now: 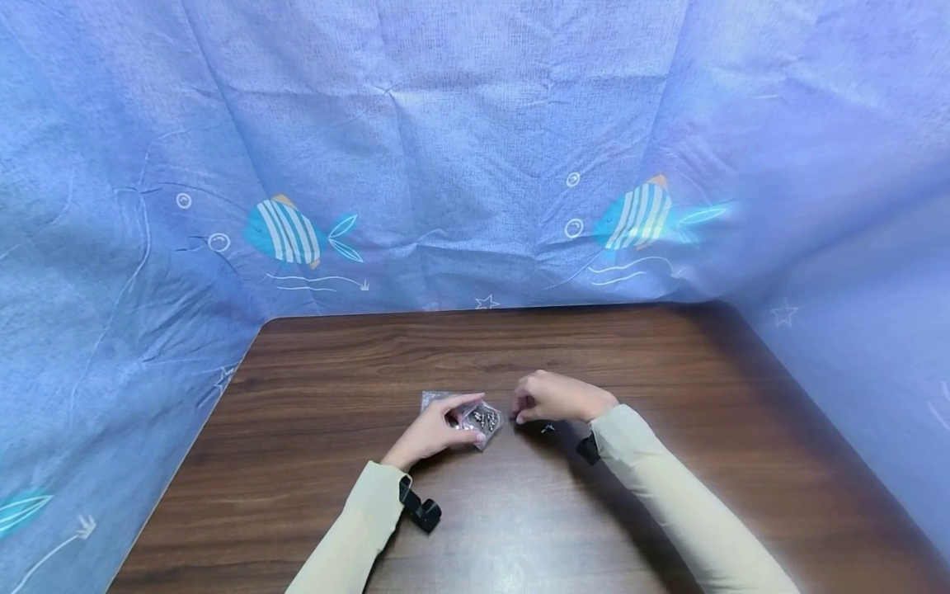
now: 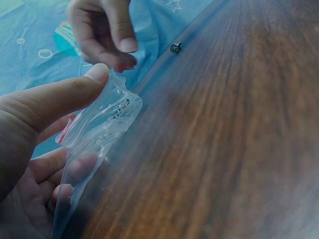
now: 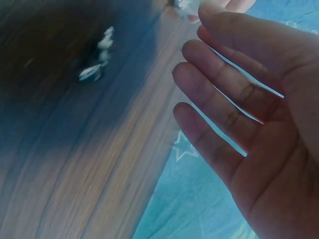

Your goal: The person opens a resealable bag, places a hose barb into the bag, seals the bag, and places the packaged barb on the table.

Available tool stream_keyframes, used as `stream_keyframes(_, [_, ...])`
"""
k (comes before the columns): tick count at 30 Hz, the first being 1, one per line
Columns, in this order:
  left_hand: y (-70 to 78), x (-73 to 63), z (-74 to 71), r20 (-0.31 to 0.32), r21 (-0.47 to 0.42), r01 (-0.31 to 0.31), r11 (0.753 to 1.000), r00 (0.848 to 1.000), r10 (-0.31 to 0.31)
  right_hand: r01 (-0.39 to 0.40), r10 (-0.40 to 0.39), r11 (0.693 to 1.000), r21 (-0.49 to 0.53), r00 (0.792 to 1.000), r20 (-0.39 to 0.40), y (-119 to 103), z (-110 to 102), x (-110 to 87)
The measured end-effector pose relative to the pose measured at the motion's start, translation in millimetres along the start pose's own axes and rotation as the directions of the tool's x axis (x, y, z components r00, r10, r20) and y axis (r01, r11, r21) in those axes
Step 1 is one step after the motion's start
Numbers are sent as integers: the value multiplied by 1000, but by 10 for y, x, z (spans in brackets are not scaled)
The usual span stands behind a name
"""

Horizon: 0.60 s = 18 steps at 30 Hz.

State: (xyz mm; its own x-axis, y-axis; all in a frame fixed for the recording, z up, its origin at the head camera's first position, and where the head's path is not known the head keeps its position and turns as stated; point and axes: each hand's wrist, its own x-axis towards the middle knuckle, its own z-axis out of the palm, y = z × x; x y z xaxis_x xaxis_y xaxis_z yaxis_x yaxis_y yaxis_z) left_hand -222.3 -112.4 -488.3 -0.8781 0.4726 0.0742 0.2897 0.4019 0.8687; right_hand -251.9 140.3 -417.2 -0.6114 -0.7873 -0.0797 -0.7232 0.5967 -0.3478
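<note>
My left hand (image 1: 438, 431) grips a clear zip bag (image 2: 97, 132) between thumb and fingers, at the middle of the table. Small shiny metal pieces (image 1: 486, 418) that look like screws lie inside it, and a bit of red shows on the bag's edge. Just right of the bag, my right hand (image 1: 552, 398) hovers low over the table. Its fingers (image 3: 219, 74) are loosely bent and apart, with nothing visible between thumb and fingertips. A few loose screw-like metal pieces (image 3: 99, 59) lie on the wood below that hand, blurred in the right wrist view.
The brown wood-grain table (image 1: 334, 363) has a rounded far edge. Blue cloth (image 1: 475, 148) printed with fish hangs behind it and along both sides. A black strap with a small device (image 1: 421, 507) sits on the left wrist, another (image 1: 589, 449) on the right.
</note>
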Motion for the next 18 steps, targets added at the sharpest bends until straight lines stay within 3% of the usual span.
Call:
stream_keyframes(10, [29, -13, 13, -5, 9, 28, 1000, 1000, -28, -59, 56, 997, 54, 997, 46, 123, 3, -150])
stream_keyframes(18, [367, -108, -70, 32, -6, 29, 1000, 999, -29, -71, 67, 996, 59, 995, 69, 190, 23, -214])
